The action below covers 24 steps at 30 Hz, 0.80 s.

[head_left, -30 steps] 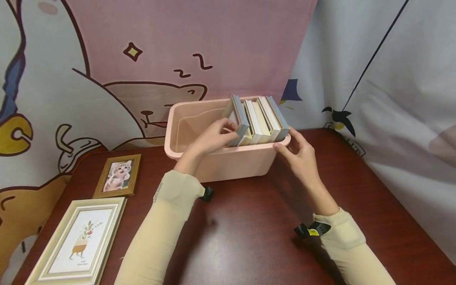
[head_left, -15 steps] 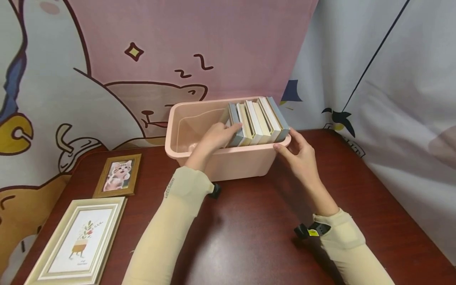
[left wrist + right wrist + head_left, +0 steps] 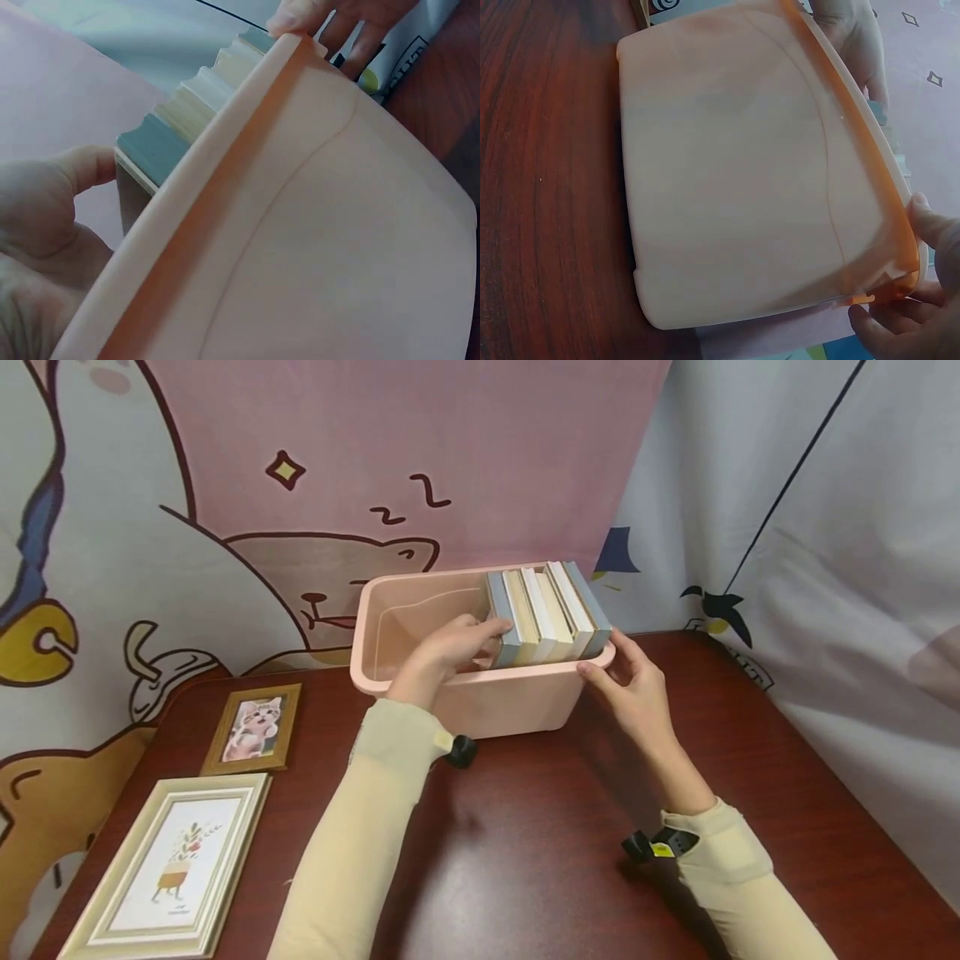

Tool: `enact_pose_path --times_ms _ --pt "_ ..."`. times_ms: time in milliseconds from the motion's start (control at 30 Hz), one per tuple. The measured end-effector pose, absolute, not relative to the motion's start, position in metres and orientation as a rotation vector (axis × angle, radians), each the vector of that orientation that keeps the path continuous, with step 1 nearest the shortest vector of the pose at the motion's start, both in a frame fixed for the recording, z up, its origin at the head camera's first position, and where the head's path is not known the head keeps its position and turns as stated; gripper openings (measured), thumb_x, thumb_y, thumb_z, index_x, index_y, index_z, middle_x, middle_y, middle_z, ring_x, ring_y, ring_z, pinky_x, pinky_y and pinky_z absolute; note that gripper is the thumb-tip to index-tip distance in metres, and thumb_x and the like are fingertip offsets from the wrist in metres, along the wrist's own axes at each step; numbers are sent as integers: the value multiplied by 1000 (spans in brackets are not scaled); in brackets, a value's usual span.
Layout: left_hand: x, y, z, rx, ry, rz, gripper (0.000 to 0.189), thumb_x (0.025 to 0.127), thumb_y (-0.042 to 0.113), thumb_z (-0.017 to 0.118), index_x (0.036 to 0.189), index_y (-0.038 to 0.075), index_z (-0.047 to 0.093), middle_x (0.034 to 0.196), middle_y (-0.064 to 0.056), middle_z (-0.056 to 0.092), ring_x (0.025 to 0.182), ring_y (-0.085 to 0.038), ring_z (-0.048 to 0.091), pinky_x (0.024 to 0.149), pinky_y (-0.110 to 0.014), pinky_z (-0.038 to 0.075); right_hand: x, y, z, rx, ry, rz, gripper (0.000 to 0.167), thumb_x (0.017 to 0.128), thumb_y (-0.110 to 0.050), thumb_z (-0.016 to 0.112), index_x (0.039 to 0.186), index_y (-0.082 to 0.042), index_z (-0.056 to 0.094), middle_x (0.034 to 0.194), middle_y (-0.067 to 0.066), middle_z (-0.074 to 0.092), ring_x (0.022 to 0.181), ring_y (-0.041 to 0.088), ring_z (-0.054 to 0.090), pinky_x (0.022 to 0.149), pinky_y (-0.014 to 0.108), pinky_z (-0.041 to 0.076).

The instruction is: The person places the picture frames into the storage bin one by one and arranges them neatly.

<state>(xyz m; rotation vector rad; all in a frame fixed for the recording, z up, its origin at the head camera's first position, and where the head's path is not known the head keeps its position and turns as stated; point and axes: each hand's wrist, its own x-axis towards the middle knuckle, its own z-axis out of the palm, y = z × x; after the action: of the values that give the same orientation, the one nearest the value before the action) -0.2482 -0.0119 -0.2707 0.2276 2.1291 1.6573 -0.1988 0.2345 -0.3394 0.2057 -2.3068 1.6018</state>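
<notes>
A pink plastic bin point(image 3: 495, 703) stands on the table with several picture frames point(image 3: 538, 614) upright in a row at its right end. At the left end of that row is a grey-blue frame point(image 3: 504, 618), also seen as a teal moulded edge point(image 3: 155, 150) in the left wrist view. My left hand point(image 3: 457, 652) reaches into the bin and touches this frame's outer face, its lower fingers hidden behind the bin wall. My right hand point(image 3: 633, 693) grips the bin's right front corner, thumb on the rim and fingers under it, as the right wrist view shows.
On the dark red wooden table point(image 3: 540, 843), a small brown frame with a kitten photo point(image 3: 253, 728) lies at the left. Nearer lies a larger cream frame with a plant print point(image 3: 172, 864). A printed curtain point(image 3: 487, 460) hangs behind the bin.
The grey-blue frame has gone from tilted and raised to lower and flush against the row. My left hand has moved slightly right with it. My right hand stays at the corner.
</notes>
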Motion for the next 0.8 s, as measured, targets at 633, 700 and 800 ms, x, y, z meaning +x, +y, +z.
enact_pose_path --times_ms 633,700,800 --pt "-240 -2 -275 404 2425 1811 64 102 17 56 157 3 27 159 -17 37 139 -27 48 111 -38 49 -199 237 -343 209 -2308 1573 64 91 -18 73 149 -9 47 147 9 55 125 16 58 96 6 47" --pt "-239 -3 -275 378 2489 1778 63 100 20 60 155 4 33 157 -16 40 136 -29 52 104 -38 54 -199 237 -343 210 -2311 1565 64 91 -18 73 149 -10 47 147 8 55 125 18 58 96 6 48" --pt "-236 -4 -275 386 2550 1760 61 96 19 66 150 3 42 156 -15 42 135 -32 53 105 -38 54 -200 237 -342 215 -2316 1559 64 91 -18 73 149 -10 47 147 8 55 126 20 58 97 7 48"
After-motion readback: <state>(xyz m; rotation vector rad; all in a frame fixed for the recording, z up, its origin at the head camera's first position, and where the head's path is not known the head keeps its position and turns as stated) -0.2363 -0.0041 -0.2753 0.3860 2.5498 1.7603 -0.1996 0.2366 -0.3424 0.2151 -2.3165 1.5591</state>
